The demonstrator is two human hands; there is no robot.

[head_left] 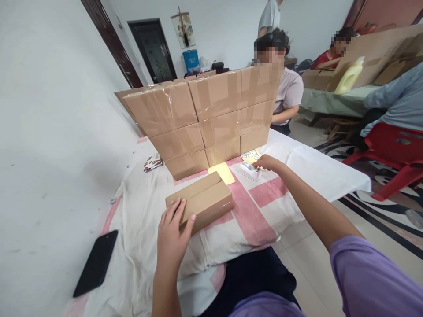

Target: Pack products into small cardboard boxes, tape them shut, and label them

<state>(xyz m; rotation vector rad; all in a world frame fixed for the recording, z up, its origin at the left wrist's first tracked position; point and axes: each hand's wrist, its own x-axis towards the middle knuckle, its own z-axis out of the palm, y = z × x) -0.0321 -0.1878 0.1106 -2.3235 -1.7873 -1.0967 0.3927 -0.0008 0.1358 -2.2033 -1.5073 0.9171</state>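
Box (206, 191) lies flat on the table (142, 237), in front of the person, its seam facing up. Left hand (173, 224) rests on the near left part of it, spread, fingers over the top and thumb apart from them by the near edge. Right hand (269, 163) reaches out beyond the far right corner, fingers drawn together at a small white packet (249, 172); whether they pinch it, I cannot tell. Just behind that packet is a yellow sheet (253, 154) with rows of pale shapes, close to the foot of the stack (216, 97). Taped cartons make up the stack, three across and three high on the side facing the person. Between box and stack lies a yellow card (226, 174). To the stack's left is a brown and white leaflet (152, 163); nearer, by the wall, a black phone (95, 263). Across the table, partly hidden by the stack, is a co-worker (289, 90). Farther right, a pale yellow bottle (350, 75) stands on another table, near a red chair (393, 147).
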